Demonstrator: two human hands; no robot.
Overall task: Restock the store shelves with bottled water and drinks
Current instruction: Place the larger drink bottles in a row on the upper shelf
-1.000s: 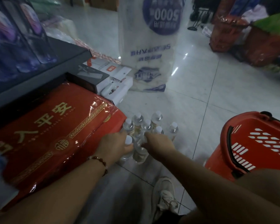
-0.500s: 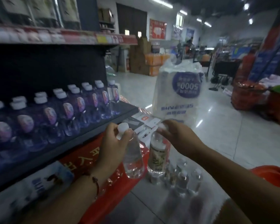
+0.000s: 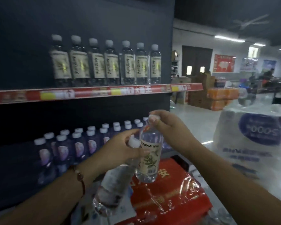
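Two water bottles rise toward matching stock on the upper shelf (image 3: 96,93): left hand (image 3: 118,151) grasping one (image 3: 110,189) by its neck, right hand (image 3: 167,125) pinching the other (image 3: 148,158) by its cap, both carried from the top for easy placement.

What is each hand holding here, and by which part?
Left hand grips a tilted water bottle by its neck, under the cap. Right hand pinches an upright cream-labelled bottle by its cap.

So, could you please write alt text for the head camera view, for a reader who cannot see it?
Two hands each hold a clear water bottle by its neck before store shelves: the left hand holds a tilted bottle, the right hand an upright labelled bottle. The upper shelf holds matching bottles; the lower holds purple-labelled ones.
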